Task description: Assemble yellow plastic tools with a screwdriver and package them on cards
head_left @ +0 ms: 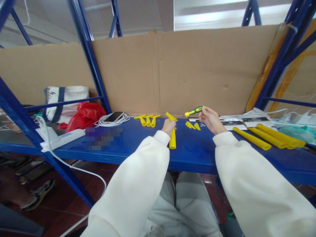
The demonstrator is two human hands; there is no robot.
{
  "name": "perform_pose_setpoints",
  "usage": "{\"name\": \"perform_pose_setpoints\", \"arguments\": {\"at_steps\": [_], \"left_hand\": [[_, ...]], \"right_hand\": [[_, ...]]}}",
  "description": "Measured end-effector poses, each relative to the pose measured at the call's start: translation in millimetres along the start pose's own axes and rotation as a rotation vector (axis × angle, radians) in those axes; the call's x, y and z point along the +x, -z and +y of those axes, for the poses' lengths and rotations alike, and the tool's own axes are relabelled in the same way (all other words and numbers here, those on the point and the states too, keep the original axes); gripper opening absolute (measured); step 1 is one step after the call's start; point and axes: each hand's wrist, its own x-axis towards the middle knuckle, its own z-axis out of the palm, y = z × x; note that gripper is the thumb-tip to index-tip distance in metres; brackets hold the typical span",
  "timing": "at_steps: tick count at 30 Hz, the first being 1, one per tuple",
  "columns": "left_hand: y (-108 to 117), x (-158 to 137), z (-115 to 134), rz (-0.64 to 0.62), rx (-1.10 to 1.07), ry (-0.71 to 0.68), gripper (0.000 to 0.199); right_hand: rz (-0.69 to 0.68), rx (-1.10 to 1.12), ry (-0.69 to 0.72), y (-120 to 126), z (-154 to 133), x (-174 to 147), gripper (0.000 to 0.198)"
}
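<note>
My left hand [169, 126] is closed around a yellow plastic tube [172, 141] with a yellow crosspiece [171, 116] at its top end. With its fingertips, my right hand [211, 120] grips a screwdriver [196, 111] by the end of its green and yellow handle. The shaft runs left, and its tip meets the crosspiece beside my left hand; whether it sits in a screw is too small to tell. Below the screwdriver lie small yellow pieces [190, 125] and a few tiny silvery bits [202, 124], possibly screws.
Several T-shaped yellow pieces [148, 121] stand left of my hands on the blue shelf [140, 141]. Plain yellow tubes [251, 139] lie at the right. A phone [115, 117] rests on a coiled white cable, near a power strip [64, 138] and red bag [84, 115]. Cardboard [197, 72] walls the back.
</note>
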Motion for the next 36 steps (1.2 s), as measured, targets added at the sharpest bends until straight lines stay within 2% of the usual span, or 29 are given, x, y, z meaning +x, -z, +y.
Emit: {"name": "perform_pose_setpoints", "arguments": {"at_steps": [7,12,29,36], "left_hand": [[0.2,-0.2,0.7,-0.002,-0.005,0.011,0.019],[0.1,-0.8,1.2,0.001,-0.007,0.012,0.017],[-0.1,-1.0,1.1,0.014,-0.005,0.017,0.015],[0.2,0.2,0.9,0.008,-0.014,0.015,0.018]], "right_hand": [[0.094,-0.02,0.031,0.2,2.1,1.1,0.043],[0.118,-0.022,0.005,-0.2,0.7,0.3,0.043],[0.025,-0.023,-0.009,-4.3,-4.9,-4.5,0.037],[0.097,-0.039,-0.006,-2.0,-1.6,-1.8,0.041]]}}
